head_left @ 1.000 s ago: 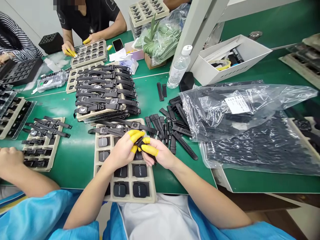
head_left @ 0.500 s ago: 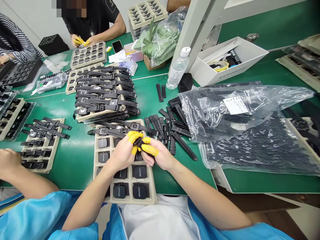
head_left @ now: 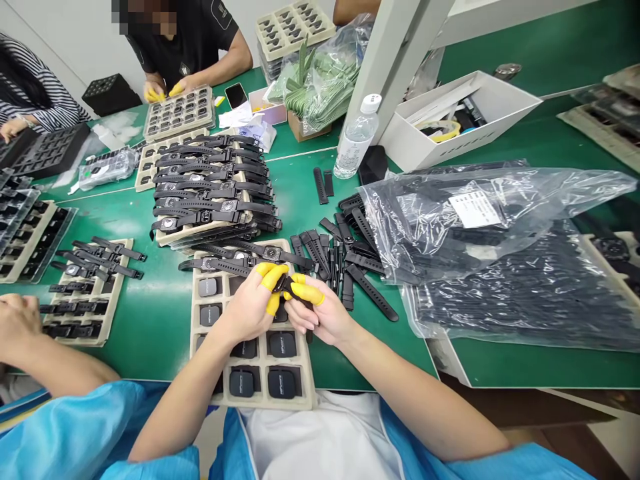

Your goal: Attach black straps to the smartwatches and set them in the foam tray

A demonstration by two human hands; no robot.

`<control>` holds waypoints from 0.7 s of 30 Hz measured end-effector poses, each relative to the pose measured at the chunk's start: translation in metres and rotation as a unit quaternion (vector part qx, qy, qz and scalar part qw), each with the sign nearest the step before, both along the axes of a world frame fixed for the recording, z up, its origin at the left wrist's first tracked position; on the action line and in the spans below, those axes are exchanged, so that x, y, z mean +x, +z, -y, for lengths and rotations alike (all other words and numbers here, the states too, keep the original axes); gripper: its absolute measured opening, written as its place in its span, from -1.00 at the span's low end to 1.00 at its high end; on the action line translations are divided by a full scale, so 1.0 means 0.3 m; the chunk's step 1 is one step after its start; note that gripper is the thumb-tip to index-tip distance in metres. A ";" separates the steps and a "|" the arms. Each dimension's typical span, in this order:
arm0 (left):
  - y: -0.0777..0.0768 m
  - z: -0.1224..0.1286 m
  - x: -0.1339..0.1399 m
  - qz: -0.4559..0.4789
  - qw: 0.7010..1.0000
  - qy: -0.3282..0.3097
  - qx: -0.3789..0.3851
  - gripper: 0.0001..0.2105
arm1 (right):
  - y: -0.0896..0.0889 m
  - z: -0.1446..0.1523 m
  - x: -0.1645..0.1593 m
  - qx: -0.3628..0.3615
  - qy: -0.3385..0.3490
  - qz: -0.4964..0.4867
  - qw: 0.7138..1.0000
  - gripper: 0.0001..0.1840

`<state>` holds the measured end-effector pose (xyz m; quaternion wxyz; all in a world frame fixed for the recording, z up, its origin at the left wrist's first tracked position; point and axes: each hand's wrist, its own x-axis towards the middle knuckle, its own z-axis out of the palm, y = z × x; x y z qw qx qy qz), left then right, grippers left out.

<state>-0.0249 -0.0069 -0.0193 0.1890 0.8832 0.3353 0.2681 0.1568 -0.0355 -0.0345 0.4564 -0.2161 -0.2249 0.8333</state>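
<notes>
Yellow finger cots cover several fingertips of both my hands. My left hand [head_left: 250, 305] pinches a small black smartwatch [head_left: 281, 283], mostly hidden by the fingers. My right hand [head_left: 320, 312] grips a black watch strap [head_left: 289, 289] against the watch's side; whether the two are joined I cannot tell. Both hands are above a beige compartment tray [head_left: 306, 399]. Square black watch faces [head_left: 282, 383] sit in its near pockets. Strapped watches [head_left: 273, 253] lie across its far end. Loose black straps [head_left: 370, 291] are heaped to the right of the tray.
A stack of strapped watches [head_left: 215, 190] stands beyond my tray. Right are plastic bags of straps [head_left: 500, 293], a water bottle [head_left: 356, 140] and a white box [head_left: 425, 153]. A neighbour's arm [head_left: 60, 357] and tray [head_left: 113, 313] are at left. Another person [head_left: 187, 40] works across the table.
My right hand has turned slightly and shifted a little to the right, its fingers still on the strap. The far person's hands have moved apart over their tray.
</notes>
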 end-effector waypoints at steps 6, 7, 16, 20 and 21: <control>0.025 0.005 -0.017 0.002 0.999 -0.023 -0.043 -0.50 | -0.002 0.002 -0.005 0.012 -0.005 0.069 0.998 -0.60; 0.027 0.005 -0.019 0.000 0.999 -0.024 -0.041 -0.50 | -0.004 0.001 -0.004 0.014 -0.004 0.079 0.997 -0.59; 0.025 0.001 -0.012 -0.107 0.994 0.000 0.025 -0.55 | -0.011 -0.005 0.000 -0.004 -0.001 0.078 0.997 -0.58; 0.030 0.002 -0.017 -0.076 0.997 -0.019 0.021 -0.51 | -0.007 -0.002 0.001 -0.011 -0.004 0.051 0.999 -0.61; 0.029 0.003 -0.018 -0.074 0.997 -0.020 0.022 -0.50 | -0.006 -0.001 0.001 -0.011 -0.004 0.049 0.999 -0.61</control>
